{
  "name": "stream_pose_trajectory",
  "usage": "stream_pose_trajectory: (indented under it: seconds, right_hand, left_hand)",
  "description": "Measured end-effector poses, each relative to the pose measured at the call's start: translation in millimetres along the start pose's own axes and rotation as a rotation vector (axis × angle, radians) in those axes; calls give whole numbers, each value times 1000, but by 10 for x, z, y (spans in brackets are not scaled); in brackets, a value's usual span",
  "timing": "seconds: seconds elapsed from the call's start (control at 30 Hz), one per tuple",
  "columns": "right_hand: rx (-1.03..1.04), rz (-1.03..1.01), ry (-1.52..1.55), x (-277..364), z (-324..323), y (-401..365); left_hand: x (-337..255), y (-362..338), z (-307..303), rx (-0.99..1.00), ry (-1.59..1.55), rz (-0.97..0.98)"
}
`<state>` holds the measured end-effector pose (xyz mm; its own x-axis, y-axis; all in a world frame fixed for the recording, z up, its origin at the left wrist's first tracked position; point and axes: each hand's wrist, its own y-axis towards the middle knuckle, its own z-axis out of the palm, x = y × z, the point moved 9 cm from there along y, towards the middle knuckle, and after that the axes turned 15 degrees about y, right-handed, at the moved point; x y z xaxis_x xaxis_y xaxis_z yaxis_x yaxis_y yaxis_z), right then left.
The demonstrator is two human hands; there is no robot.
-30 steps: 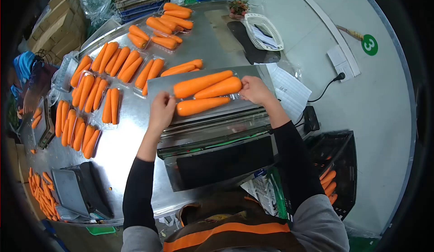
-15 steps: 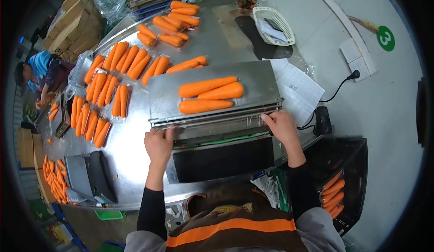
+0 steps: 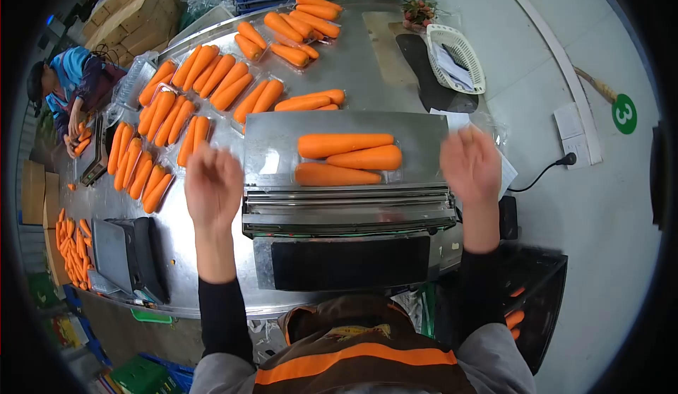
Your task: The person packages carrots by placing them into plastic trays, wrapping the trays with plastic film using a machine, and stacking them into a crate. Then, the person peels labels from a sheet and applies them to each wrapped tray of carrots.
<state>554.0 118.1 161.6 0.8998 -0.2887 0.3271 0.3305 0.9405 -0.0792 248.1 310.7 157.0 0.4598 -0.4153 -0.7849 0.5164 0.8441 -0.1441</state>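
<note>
My left hand is raised at the left side of the metal wrapping machine, its fingers smeared by motion. At the machine's right side, over white papers, is my right hand, also blurred; nothing shows clearly in either hand. Between them, three carrots lie on the machine's flat top, apart from both hands, with clear film around them. Metal rollers run along the front of this plate, above a black panel.
Packed carrots cover the table's left and back. A grey device stands front left, near loose carrots. At far left a person handles carrots. A white basket sits back right; a black crate is at lower right.
Both hands have left the machine's front edge and moved forward and outward to its sides. The film that stretched across the front rollers no longer shows there. The camera view has shifted slightly.
</note>
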Motion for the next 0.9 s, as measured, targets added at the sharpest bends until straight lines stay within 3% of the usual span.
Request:
stream_pose_trajectory:
  seconds: [0.03, 0.07, 0.1, 0.2, 0.3, 0.43, 0.5, 0.57, 0.6, 0.67, 0.7, 0.77, 0.8, 0.83, 0.87, 0.9]
  right_hand:
    - [-144, -124, -130, 12, 86, 232]
    - [-281, -253, -261, 58, 139, 432]
    - [-191, -214, -482, 91, -113, 718]
    - [-96, 4, -903, -106, -990, 989]
    - [-222, 152, -1016, -195, -1197, 847]
    - [-262, 198, -1273, -254, -1185, 759]
    - [-295, 208, -1311, -237, -1131, 787]
    - [-305, 596, -1282, -363, -1260, 745]
    - [-295, 590, -1284, -331, -1196, 722]
    - [-475, 763, -1364, -237, -1235, 470]
    - [-468, 762, -1370, -225, -1274, 352]
    - [-290, 430, -1505, -165, -1252, 263]
    - [-282, 437, -1509, -280, -1382, 155]
    - [-194, 61, -1615, -229, -1270, 149]
    - [-102, -327, -1683, -159, -1070, 92]
    - [-97, -332, -1685, -236, -1064, 112]
  left_hand:
    - [-92, 117, -23, -292, 8, 79]
    - [-11, 438, -43, -112, 123, 169]
    - [178, 704, -102, 75, 235, 261]
    - [848, 961, -292, -17, 995, 91]
    - [1010, 757, -28, 255, 1583, 401]
    - [973, 672, 6, 244, 1528, 376]
    - [986, 571, 32, 279, 1344, 177]
    - [1005, 540, -58, 265, 1241, 102]
    - [1042, 503, -134, 239, 1168, -75]
    - [1091, 392, -237, 221, 1016, -417]
    - [1085, 368, -285, 216, 1015, -411]
    - [1168, 298, -292, 379, 1181, -284]
    - [1205, 266, -332, 262, 1021, -281]
    - [1259, 241, -354, 256, 1022, -279]
    - [1175, 264, -390, 166, 1153, -146]
    - [1074, 259, -377, 73, 1276, -8]
